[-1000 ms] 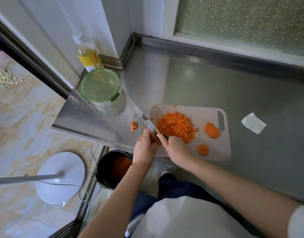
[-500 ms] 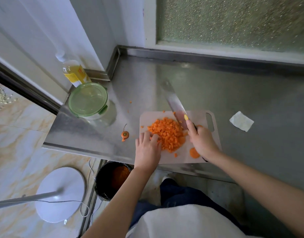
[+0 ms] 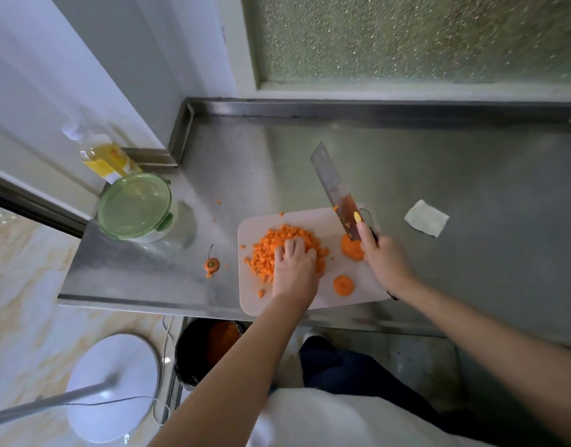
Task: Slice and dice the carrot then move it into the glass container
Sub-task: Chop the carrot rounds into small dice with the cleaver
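A heap of diced carrot point(image 3: 271, 245) lies on the pale cutting board point(image 3: 310, 221). My left hand point(image 3: 293, 269) rests on top of the heap, fingers spread flat. My right hand point(image 3: 385, 262) grips the handle of a cleaver point(image 3: 334, 188), index finger along the blade, which points up and away over the board's far edge. Two carrot rounds sit on the board: a thick one point(image 3: 351, 248) under the blade's heel and a smaller one point(image 3: 343, 284) near the front. The glass container point(image 3: 137, 208) with a green lid stands closed at the counter's left end.
A carrot top point(image 3: 212, 264) lies on the steel counter point(image 3: 471, 188) left of the board. A yellow oil bottle point(image 3: 103, 156) stands behind the container. A folded white tissue point(image 3: 426, 217) lies at the right. A black bin point(image 3: 206, 350) with scraps sits below the counter edge.
My left hand slid from the board's front-left corner onto the diced heap. My right hand with the cleaver swung from the left side to the right of the heap.
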`<state>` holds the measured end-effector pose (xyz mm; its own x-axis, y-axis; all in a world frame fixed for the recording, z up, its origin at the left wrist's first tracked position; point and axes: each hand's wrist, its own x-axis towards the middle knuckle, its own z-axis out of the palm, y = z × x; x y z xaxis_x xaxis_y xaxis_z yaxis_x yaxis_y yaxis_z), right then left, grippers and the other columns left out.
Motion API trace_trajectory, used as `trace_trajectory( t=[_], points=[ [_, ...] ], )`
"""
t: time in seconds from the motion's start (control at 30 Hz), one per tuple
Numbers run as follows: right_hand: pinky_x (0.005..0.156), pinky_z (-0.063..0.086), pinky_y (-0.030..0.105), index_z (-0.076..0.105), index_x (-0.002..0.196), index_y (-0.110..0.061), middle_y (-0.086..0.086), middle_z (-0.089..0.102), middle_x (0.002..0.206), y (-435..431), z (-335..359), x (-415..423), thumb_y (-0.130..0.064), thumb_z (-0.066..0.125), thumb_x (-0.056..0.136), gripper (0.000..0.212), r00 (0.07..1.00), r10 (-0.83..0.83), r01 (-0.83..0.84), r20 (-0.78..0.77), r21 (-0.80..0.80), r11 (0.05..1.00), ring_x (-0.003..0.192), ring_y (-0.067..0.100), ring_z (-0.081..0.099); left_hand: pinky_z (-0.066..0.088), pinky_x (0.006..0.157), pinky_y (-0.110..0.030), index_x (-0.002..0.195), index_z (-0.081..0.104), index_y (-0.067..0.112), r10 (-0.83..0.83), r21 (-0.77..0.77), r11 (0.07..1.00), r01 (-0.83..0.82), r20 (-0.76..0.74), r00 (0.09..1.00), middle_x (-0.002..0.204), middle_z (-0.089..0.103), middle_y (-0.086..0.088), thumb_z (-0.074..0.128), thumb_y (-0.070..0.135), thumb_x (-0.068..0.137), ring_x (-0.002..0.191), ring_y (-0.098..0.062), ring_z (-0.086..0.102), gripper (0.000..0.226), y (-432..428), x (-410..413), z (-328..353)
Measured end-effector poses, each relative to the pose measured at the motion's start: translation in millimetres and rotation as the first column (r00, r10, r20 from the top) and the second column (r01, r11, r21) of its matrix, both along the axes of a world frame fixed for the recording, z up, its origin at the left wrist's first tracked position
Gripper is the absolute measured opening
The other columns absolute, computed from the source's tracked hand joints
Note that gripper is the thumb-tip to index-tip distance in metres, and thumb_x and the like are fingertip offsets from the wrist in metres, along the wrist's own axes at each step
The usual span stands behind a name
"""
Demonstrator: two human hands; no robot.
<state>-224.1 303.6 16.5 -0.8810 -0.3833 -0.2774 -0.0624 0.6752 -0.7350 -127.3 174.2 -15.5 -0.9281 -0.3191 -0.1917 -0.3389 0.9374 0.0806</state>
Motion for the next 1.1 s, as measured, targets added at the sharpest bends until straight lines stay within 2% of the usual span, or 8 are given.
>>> trace_trajectory(
  t=[0.13,0.27,0.43,0.53,0.6,0.77,0.97,1.1],
  points=[
    [0.055,0.030,0.034,0.040,0.052,-0.013,0.011,0.045,0.054,3,-1,0,-0.048,0.034,0.099,0.059,1.000,-0.005,0.005,0.009,0.000,1.000,0.055,0.025,0.044,0.024,0.099,-0.043,0.114,0.055,0.015,0.081,0.127,0.989,-0.073,-0.060,0.995,0.122,0.041,-0.010,0.056,0.026,0.086,0.114,-0.032,0.033,0.030,1,2,2],
    [0.054,0.028,0.033,0.038,0.052,-0.013,0.010,0.042,0.053,3,-1,0,-0.048,0.034,0.099,0.058,1.000,0.011,-0.010,0.017,-0.016,1.000,0.052,0.023,0.041,0.031,0.090,-0.046,0.096,0.063,0.012,0.189,0.200,0.968,-0.150,-0.194,0.963,0.107,0.050,-0.012,0.063,0.024,0.082,0.103,-0.035,0.042,0.019,3,11,1],
    [0.057,0.031,0.033,0.041,0.053,-0.011,0.013,0.047,0.057,3,-2,1,-0.048,0.034,0.098,0.058,1.000,0.009,-0.008,0.028,-0.035,0.999,0.055,0.023,0.044,0.040,0.080,-0.038,0.083,0.066,0.016,0.391,0.431,0.879,-0.204,-0.409,0.824,0.089,0.062,0.000,0.071,0.019,0.081,0.088,-0.024,0.051,0.006,-5,20,6],
    [0.056,0.031,0.032,0.039,0.053,-0.013,0.011,0.045,0.056,3,-2,0,-0.047,0.034,0.099,0.058,1.000,0.003,-0.001,0.028,-0.039,0.999,0.054,0.022,0.043,0.043,0.073,-0.021,0.094,0.069,0.016,0.380,0.646,0.752,-0.130,-0.263,0.887,0.084,0.063,0.007,0.069,0.015,0.083,0.080,-0.011,0.054,0.011,-2,16,16],
    [0.055,0.032,0.032,0.039,0.053,-0.012,0.010,0.045,0.056,5,-4,0,-0.047,0.035,0.099,0.058,0.999,-0.010,0.012,0.032,-0.037,0.999,0.054,0.022,0.043,0.040,0.070,-0.015,0.107,0.066,0.015,0.279,0.688,0.715,-0.127,-0.114,0.953,0.083,0.060,0.007,0.067,0.016,0.085,0.078,-0.009,0.055,0.022,7,10,20],
    [0.058,0.030,0.033,0.041,0.055,-0.009,0.012,0.045,0.057,12,-8,-4,-0.049,0.036,0.098,0.058,0.998,-0.053,0.055,0.041,-0.040,0.998,0.057,0.024,0.042,0.046,0.085,-0.032,0.125,0.055,0.010,0.056,0.582,0.806,-0.105,0.101,0.993,0.111,0.061,-0.011,0.060,0.009,0.088,0.102,-0.024,0.058,0.038,24,-11,11],
    [0.064,0.039,0.037,0.041,0.052,-0.012,0.018,0.052,0.060,20,-4,-4,-0.045,0.036,0.099,0.057,0.997,-0.073,0.073,0.002,-0.041,0.997,0.065,0.032,0.052,0.042,0.091,-0.038,0.115,0.055,0.007,-0.018,0.470,0.881,-0.052,0.143,0.989,0.132,0.040,-0.016,0.057,0.011,0.086,0.118,-0.032,0.045,0.029,28,-19,5],
    [0.061,0.034,0.035,0.040,0.052,-0.012,0.013,0.049,0.057,23,-6,-4,-0.044,0.036,0.099,0.057,0.997,-0.071,0.071,-0.003,-0.044,0.997,0.062,0.029,0.049,0.037,0.091,-0.033,0.116,0.052,0.006,-0.040,0.413,0.911,-0.014,0.121,0.992,0.122,0.048,-0.014,0.053,0.015,0.088,0.117,-0.029,0.045,0.030,34,-18,3]
  ],
)
